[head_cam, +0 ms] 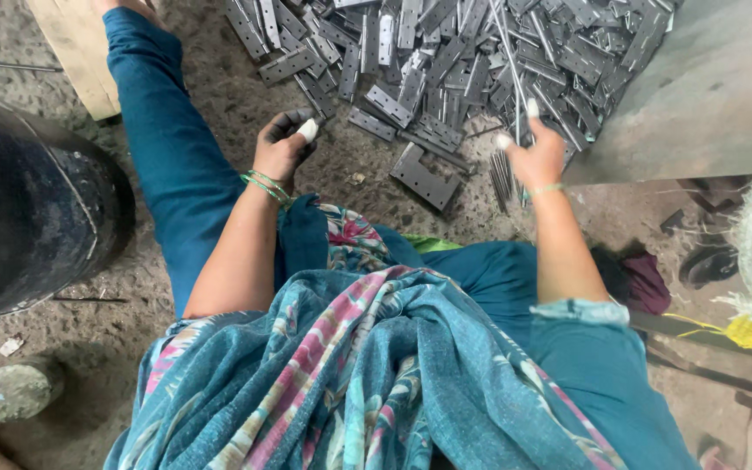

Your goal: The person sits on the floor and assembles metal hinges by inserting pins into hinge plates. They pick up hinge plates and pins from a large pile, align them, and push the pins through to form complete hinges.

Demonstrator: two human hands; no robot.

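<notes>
- Grey metal hinges (446, 61): we see too many to count.
- Our right hand (537, 157) grips thin rods (508, 52).
- Our left hand (285, 146) is curled, holding nothing.
- One black drum (28, 218) stands beside us.

Thin grey metal rods (508, 61) stand bunched upright over heaped hinges (446, 61)

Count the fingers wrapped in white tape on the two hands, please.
3. One on the left hand, its fingertip raised. Two on the right hand, at and, beside the thin rods. Others may be hidden.
</notes>
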